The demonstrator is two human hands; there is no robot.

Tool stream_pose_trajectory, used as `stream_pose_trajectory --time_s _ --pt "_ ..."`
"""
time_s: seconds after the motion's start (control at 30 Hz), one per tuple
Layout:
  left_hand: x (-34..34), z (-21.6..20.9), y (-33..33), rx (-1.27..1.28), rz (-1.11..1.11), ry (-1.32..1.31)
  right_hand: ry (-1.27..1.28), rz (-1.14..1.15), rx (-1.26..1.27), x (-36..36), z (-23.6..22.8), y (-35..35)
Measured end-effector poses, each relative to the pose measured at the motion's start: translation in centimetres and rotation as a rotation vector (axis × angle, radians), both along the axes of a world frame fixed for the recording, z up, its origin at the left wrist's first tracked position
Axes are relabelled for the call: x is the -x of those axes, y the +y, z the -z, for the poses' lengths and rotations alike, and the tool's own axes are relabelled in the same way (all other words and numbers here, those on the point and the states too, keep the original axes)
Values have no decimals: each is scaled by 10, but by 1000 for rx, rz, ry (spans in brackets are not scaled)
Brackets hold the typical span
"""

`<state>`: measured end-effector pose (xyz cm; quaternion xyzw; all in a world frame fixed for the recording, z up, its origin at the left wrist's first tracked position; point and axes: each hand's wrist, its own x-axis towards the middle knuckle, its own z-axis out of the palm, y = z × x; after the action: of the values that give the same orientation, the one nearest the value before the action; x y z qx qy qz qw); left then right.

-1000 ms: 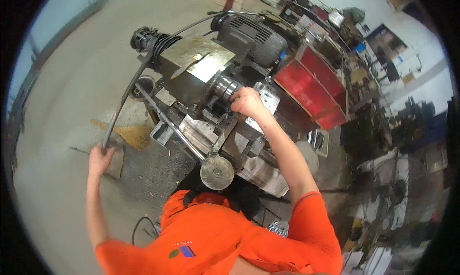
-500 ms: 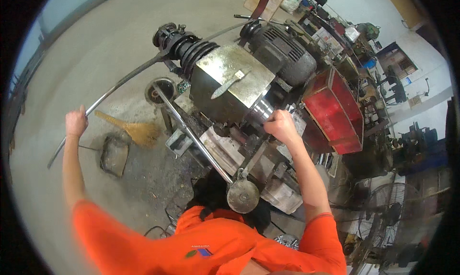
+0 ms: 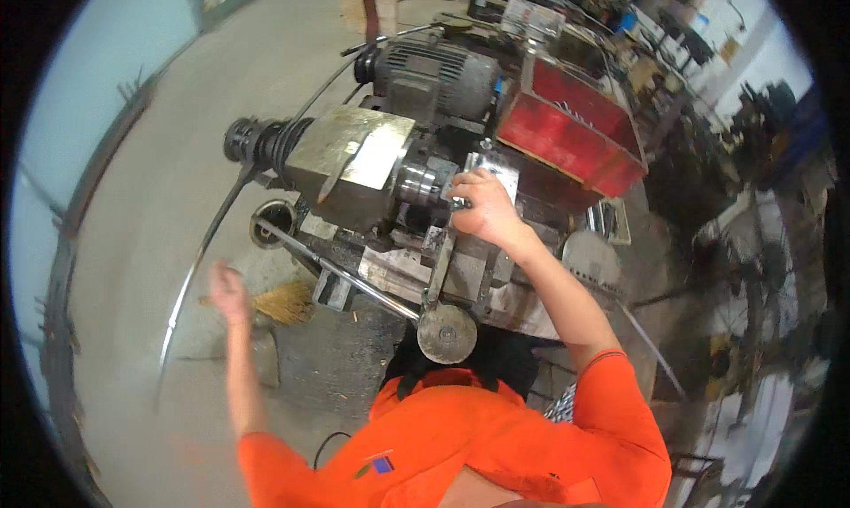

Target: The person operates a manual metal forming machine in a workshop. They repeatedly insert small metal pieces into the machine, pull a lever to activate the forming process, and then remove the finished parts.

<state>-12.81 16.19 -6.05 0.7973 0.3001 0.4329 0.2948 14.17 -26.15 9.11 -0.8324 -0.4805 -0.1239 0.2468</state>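
Observation:
A small lathe-like machine with a boxy metal headstock (image 3: 328, 194) stands in front of me. A shiny round spindle (image 3: 418, 183) projects from its right end. Just right of the spindle, my right hand (image 3: 485, 209) is closed, and a small dark metal end shows below its fingers; the rest is hidden. My left hand (image 3: 228, 294) is off the long metal lever (image 3: 188, 287), a short way to its right. Though blurred, its fingers look loosely stretched, with nothing visible in them. A flat tool with a pale blade-like end (image 3: 329, 182) lies on the headstock.
Behind the headstock is a grey electric motor (image 3: 438, 79); right of it, a red open box (image 3: 571, 127) holds small metal pieces. A slanting bar (image 3: 354, 278) and a round disc (image 3: 446, 334) are near my body. A straw broom (image 3: 285, 303) lies on the floor at left.
My left hand has let go of the lever and moved right, away from it. My right hand stays closed beside the spindle. The whole view has shifted and turned.

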Motion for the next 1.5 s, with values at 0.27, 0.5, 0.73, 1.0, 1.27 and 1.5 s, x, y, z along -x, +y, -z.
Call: stream_pose_trajectory --time_s 0.27,0.5,0.73,1.0,1.27,1.5 --pt "-57 133 -86 -478 493 1267 77 324 -41 51 9 -165" --pt "-81 81 -62 -481 549 1295 202 750 30 82 60 -311" --pt "-73 34 -27 401 443 615 356 1472 605 142 155 -540" --pt "-94 -19 -59 699 317 468 291 1529 521 203 170 -484" --pt "-111 8 -72 676 214 276 870 1299 -244 291 162 -356" --pt "-112 16 -67 613 215 285 843 1260 -373 297 153 -311"
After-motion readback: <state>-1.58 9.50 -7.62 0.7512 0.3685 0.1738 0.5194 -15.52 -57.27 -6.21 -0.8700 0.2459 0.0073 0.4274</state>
